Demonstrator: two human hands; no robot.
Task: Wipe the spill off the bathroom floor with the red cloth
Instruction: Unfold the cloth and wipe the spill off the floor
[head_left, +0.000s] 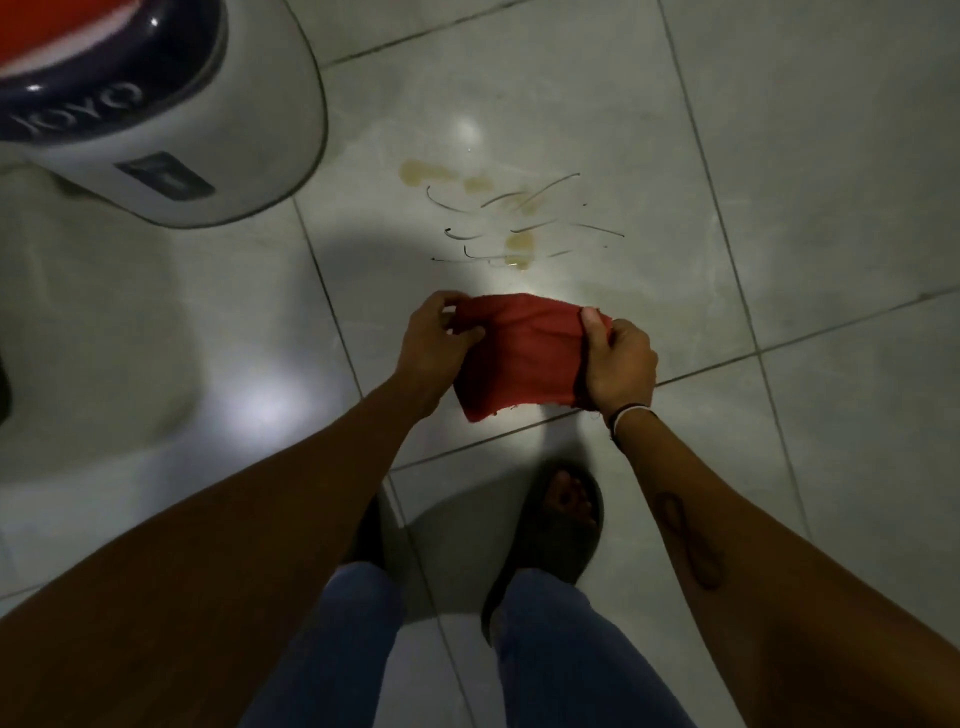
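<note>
The left hand (434, 343) and right hand (618, 364) each pinch an end of the red cloth (519, 356), held above the tiled floor (779, 156), the yellowish spill (519, 241) lying unobstructed at twelve o'clock, a white bin (208, 130) at ten o'clock.

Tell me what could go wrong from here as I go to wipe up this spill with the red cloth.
The spill is scattered yellowish drops and thin dark streaks, so one pass may smear it wider or miss parts. The red cloth is held bunched between your left hand and right hand, so little surface may touch the floor. Your sandalled foot stands near the wet, glossy tile, so slipping is possible.
</note>
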